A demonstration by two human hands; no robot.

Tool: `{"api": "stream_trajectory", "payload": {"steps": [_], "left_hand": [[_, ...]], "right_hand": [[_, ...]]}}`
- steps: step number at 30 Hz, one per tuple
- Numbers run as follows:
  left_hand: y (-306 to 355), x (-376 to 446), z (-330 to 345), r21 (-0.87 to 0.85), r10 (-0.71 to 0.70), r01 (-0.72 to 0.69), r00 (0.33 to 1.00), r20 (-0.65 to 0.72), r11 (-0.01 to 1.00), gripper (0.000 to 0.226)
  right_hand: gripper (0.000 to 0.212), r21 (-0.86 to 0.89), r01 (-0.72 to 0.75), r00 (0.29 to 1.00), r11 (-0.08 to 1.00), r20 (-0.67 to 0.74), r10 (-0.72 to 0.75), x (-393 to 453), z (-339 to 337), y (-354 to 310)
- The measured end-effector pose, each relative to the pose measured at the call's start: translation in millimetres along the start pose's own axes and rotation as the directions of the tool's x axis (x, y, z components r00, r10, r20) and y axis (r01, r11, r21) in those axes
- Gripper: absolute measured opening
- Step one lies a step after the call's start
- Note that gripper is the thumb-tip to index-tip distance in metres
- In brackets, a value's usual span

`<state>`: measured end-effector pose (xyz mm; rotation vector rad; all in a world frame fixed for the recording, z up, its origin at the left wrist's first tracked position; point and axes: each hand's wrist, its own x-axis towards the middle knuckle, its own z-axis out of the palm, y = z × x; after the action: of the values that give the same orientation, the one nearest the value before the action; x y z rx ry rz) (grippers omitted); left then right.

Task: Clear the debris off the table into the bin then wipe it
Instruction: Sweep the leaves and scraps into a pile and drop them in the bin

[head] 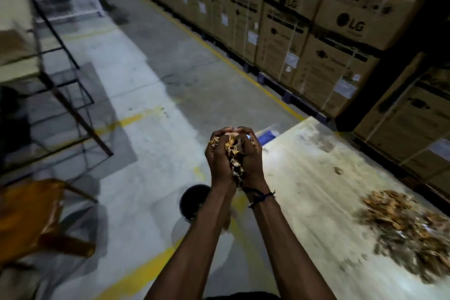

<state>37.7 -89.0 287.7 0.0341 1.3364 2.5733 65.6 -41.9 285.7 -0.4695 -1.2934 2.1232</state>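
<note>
My left hand (218,153) and my right hand (252,156) are cupped together, fingers curled round a bunch of dry brown debris (233,151). They are held out over the floor, just left of the pale table (316,178). A dark round bin (193,201) stands on the floor below my left forearm, partly hidden by it. A large heap of the same brown debris (399,224) lies on the table at the right. One small scrap (338,170) lies apart on the tabletop.
Stacked cardboard boxes (341,31) on pallets line the far and right side. A black metal frame rack (63,85) stands at the left. An orange wooden chair (31,214) is at the lower left. A blue object (266,136) shows beyond the table's far corner.
</note>
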Motion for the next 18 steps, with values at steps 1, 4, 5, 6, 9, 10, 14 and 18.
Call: {"api": "stream_trajectory", "payload": {"steps": [1, 4, 5, 6, 9, 10, 14, 18], "left_hand": [[10, 10, -20, -0.002, 0.003, -0.003, 1.0, -0.014, 1.0, 0.014], [31, 39, -75, 0.016, -0.017, 0.019, 0.997, -0.07, 1.0, 0.011], [36, 48, -91, 0.027, -0.026, 0.028, 0.996, -0.09, 0.999, 0.013], [39, 56, -107, 0.034, -0.038, 0.042, 0.993, -0.107, 0.999, 0.016], [41, 72, -144, 0.021, -0.104, 0.109, 0.982, -0.16, 0.994, 0.018], [38, 78, -154, 0.02, -0.127, 0.133, 0.976, -0.178, 0.991, 0.016], [20, 97, -187, 0.012, -0.257, 0.268, 0.936, -0.239, 0.963, 0.008], [-7, 125, -217, 0.039, -0.354, 0.387, 0.877, -0.326, 0.921, 0.017]], "right_hand": [[0.017, -0.015, -0.011, 1.0, 1.0, 0.003, 0.012, -2, 19, 14], [0.024, -0.046, -0.04, 0.999, 0.998, -0.006, 0.04, -2, 67, 56], [0.027, -0.063, -0.057, 0.998, 0.996, -0.01, 0.057, -3, 80, 69], [0.026, -0.056, -0.083, 0.996, 0.995, -0.018, 0.082, -4, 93, 82], [0.014, -0.067, -0.169, 0.985, 0.983, -0.045, 0.167, -7, 115, 115], [0.02, -0.053, -0.216, 0.975, 0.975, -0.06, 0.213, -7, 119, 126], [0.025, -0.028, -0.348, 0.928, 0.937, -0.152, 0.341, 0, 125, 167], [0.032, -0.016, -0.456, 0.867, 0.89, -0.233, 0.441, 13, 122, 213]]}}
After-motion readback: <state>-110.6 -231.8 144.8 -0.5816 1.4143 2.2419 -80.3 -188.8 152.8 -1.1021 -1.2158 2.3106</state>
